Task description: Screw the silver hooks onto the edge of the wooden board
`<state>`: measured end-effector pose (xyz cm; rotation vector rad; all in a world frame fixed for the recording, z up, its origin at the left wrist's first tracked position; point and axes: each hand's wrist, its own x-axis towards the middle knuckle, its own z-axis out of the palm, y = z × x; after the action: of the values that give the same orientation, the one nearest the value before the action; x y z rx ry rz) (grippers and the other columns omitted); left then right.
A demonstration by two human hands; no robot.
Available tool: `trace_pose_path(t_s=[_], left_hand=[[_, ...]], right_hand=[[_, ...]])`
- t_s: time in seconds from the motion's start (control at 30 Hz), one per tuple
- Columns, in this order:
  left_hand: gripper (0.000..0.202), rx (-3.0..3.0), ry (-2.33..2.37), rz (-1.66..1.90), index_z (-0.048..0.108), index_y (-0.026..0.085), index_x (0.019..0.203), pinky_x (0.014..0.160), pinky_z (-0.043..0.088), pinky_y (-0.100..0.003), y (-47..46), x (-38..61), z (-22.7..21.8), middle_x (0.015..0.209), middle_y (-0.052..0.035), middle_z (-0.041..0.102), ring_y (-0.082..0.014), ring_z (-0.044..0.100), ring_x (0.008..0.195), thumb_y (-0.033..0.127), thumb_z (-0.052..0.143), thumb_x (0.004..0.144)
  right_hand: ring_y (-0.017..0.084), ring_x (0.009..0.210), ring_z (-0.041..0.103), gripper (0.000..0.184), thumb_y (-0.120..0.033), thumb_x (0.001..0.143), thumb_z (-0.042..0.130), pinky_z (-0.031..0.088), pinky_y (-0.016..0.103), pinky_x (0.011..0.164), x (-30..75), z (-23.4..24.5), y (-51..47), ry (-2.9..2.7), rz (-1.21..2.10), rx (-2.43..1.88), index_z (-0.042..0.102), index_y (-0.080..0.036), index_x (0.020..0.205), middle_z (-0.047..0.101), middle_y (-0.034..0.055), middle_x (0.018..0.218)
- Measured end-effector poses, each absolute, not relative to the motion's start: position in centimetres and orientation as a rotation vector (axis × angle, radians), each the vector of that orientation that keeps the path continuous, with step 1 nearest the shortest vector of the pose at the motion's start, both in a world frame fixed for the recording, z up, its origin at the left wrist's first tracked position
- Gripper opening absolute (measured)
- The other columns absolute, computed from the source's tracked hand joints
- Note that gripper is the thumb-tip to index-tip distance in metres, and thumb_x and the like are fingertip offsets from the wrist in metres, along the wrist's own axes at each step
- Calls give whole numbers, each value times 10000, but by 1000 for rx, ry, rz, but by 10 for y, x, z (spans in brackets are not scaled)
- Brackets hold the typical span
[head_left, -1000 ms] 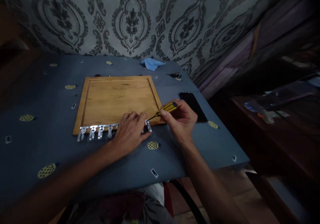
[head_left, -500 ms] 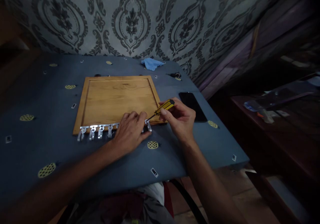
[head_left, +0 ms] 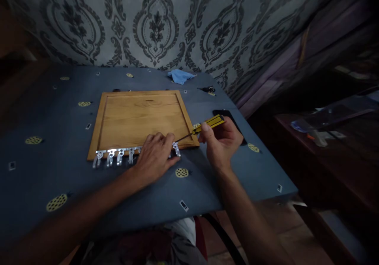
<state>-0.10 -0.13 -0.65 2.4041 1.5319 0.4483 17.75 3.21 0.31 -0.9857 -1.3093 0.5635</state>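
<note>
Since the earlier frame, the right hand (head_left: 222,143) and the yellow-and-black screwdriver (head_left: 209,124) have been shifted rightward, with more shaft exposed; the left hand (head_left: 156,150) has been kept in place. The screwdriver's handle is held between the right thumb and fingers. The left hand is laid over the metal hook rail (head_left: 116,151); whether it is pinched or only pressed cannot be told. 4 hooks are seen left of that hand and 1 just right of it, near the tool's tip. Beneath and beyond it, the wooden board (head_left: 142,119) is supported by the counter (head_left: 133,205). Screwdriver work at the rail's right end is judged to be in hand; a steady rail and aligned tip are called for next.
</note>
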Motion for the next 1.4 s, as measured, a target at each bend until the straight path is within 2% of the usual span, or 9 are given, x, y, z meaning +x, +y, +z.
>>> trace_pose_path(t_s=[0.17,0.63,1.0,1.17,1.3,1.4], left_hand=[[426,2393,1547,395,519,192,1169,965,450,-447,-1,-1,-6,1112,-96,698,-310,617,1088,361,786,883],[380,2402,1514,392,513,192,1162,960,460,-460,-1,-2,-2,1122,-99,706,-312,627,1100,327,758,904],[399,2376,1535,391,510,207,1154,967,452,-452,-2,-1,-1,1119,-87,692,-306,623,1106,322,782,886],[392,2411,1518,422,501,212,1154,951,465,-449,-1,-2,-4,1113,-78,704,-299,630,1087,323,772,894],[401,2430,1525,415,500,213,1163,949,465,-451,-1,-1,-5,1100,-74,707,-299,630,1085,336,771,894],[420,2406,1529,397,509,198,1175,963,455,-456,-1,-1,-4,1105,-86,703,-310,623,1104,326,781,882]], right_hand=[[76,462,504,345,-456,794,834,433,206,425,178,3,34,-1338,618,-1005,578,-227,760,545,-70,616],[96,512,505,347,-489,830,799,435,229,467,177,0,34,-1422,587,-1045,587,-227,752,528,-58,617],[108,559,527,319,-415,843,810,480,249,513,181,-5,35,-1491,528,-1017,580,-225,728,513,-50,646],[106,549,574,298,-410,829,820,496,243,519,180,0,33,-1484,591,-1010,604,-221,748,586,-47,652],[96,513,596,286,-447,813,830,517,235,485,178,6,32,-1448,773,-973,666,-216,849,728,-12,776],[93,505,596,291,-434,784,856,539,239,484,177,8,32,-1441,841,-934,716,-216,917,771,7,837]])
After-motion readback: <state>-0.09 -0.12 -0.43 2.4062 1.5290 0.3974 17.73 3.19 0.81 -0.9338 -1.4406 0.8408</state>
